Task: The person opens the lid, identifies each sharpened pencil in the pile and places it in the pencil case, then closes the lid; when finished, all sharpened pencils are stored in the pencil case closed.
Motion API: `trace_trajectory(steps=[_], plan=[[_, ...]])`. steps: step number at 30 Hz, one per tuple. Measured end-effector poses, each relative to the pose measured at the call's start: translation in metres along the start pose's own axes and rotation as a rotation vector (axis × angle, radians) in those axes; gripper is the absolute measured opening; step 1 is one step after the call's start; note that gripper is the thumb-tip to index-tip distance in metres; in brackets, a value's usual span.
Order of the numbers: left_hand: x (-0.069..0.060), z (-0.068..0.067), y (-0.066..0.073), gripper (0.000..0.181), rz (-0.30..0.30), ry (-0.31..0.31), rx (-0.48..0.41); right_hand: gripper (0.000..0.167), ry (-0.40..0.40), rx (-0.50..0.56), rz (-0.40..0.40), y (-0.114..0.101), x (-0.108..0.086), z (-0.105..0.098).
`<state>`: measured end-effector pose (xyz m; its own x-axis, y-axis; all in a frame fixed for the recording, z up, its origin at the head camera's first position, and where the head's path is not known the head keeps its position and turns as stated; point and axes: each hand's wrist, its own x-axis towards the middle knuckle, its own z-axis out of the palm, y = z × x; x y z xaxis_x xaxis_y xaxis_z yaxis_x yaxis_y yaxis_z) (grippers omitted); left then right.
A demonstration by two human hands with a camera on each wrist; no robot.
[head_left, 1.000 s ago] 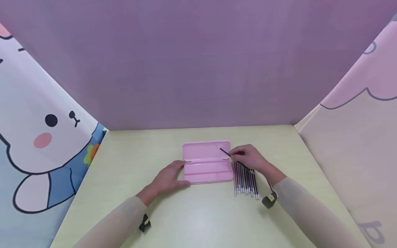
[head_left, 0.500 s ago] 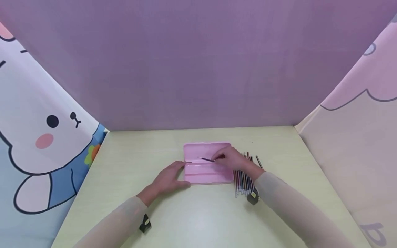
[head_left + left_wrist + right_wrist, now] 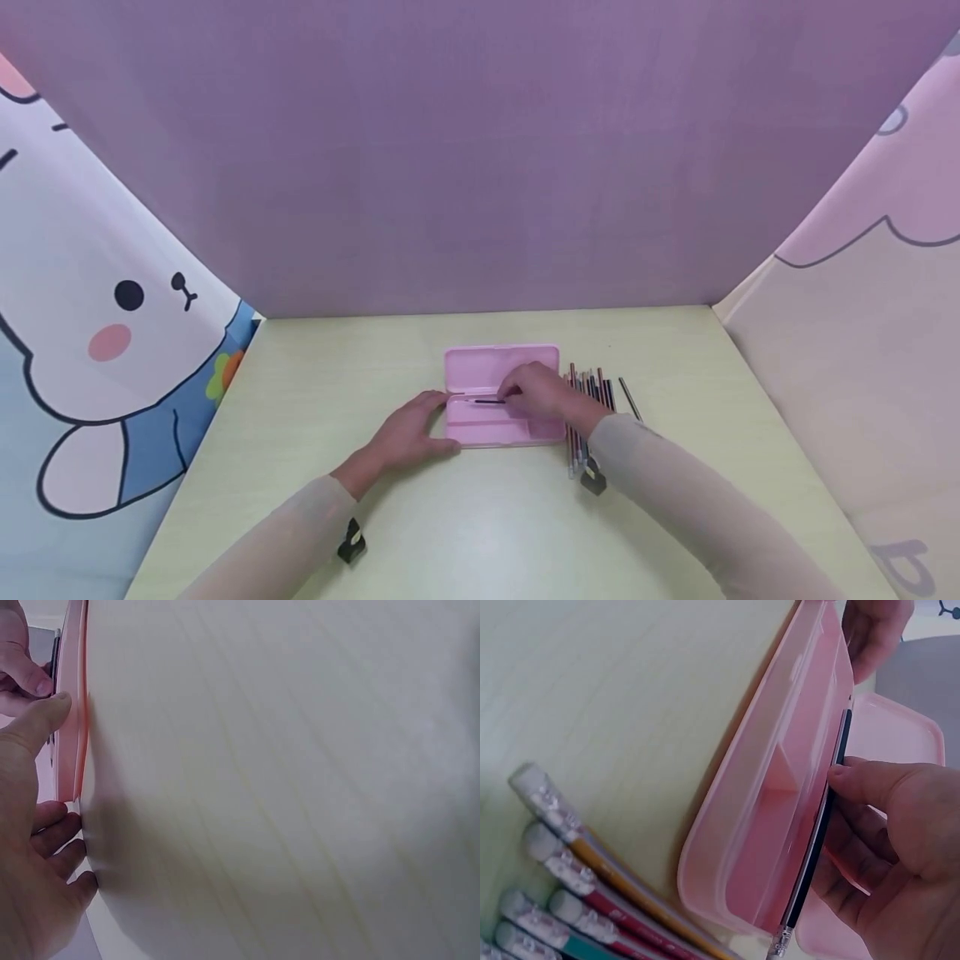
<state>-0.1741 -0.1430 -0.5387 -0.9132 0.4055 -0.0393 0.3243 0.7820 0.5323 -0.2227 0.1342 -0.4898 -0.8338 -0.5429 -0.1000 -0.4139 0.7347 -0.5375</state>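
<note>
A pink pencil case [image 3: 487,432] lies with its lid [image 3: 480,367] folded back on the table. My left hand [image 3: 408,429] holds the case at its left end. In the left wrist view the thumb [image 3: 46,720] lies against the front wall, with the fingers curled at the end. My right hand [image 3: 532,390] pinches a dark pencil [image 3: 819,829] between thumb and fingers. The pencil lies lengthwise over the rear long compartment, its pale tip [image 3: 468,402] pointing left and its eraser end by the case's right end. Whether it touches the bottom I cannot tell.
Several pencils [image 3: 573,446] lie side by side on the table right of the case, partly under my right forearm. Their white eraser ends [image 3: 532,780] face the front. One dark pencil [image 3: 630,398] lies slightly apart. A purple wall [image 3: 480,167] stands behind the table.
My right hand has carried the pencil left and toward me, from above the loose pencils and lid to the case's rear compartment, turning it level. My left hand stays at the case.
</note>
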Motion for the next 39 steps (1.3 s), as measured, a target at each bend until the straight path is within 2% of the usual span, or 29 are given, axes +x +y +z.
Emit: trace_trajectory(steps=[7, 14, 18, 21, 24, 28, 33, 39], plan=[[0.001, -0.001, -0.002, 0.091, 0.0, -0.001, -0.006, 0.014, -0.008, -0.08, -0.036, -0.009, 0.008, 0.003], [0.002, 0.001, -0.001, 0.09, -0.009, -0.001, -0.021, 0.015, -0.003, -0.097, -0.007, -0.01, 0.01, 0.009], [0.002, 0.0, -0.002, 0.09, -0.005, 0.0, -0.013, 0.014, 0.029, -0.109, -0.011, -0.011, 0.011, 0.014], [0.002, 0.001, -0.003, 0.091, -0.003, -0.002, -0.012, 0.013, 0.048, 0.021, 0.051, -0.012, 0.011, 0.018], [0.002, 0.001, -0.004, 0.092, -0.005, -0.003, -0.015, 0.016, 0.067, 0.256, 0.179, -0.015, 0.009, 0.021], [0.002, 0.002, -0.005, 0.092, -0.01, -0.002, -0.019, 0.022, 0.093, 0.367, 0.265, -0.016, 0.009, 0.024], [0.002, 0.003, -0.004, 0.091, -0.014, 0.004, -0.015, 0.022, 0.096, 0.322, 0.247, -0.014, 0.009, 0.024], [0.0, 0.001, -0.002, 0.09, -0.003, 0.012, -0.012, 0.012, 0.067, -0.024, 0.04, -0.01, 0.008, 0.019]])
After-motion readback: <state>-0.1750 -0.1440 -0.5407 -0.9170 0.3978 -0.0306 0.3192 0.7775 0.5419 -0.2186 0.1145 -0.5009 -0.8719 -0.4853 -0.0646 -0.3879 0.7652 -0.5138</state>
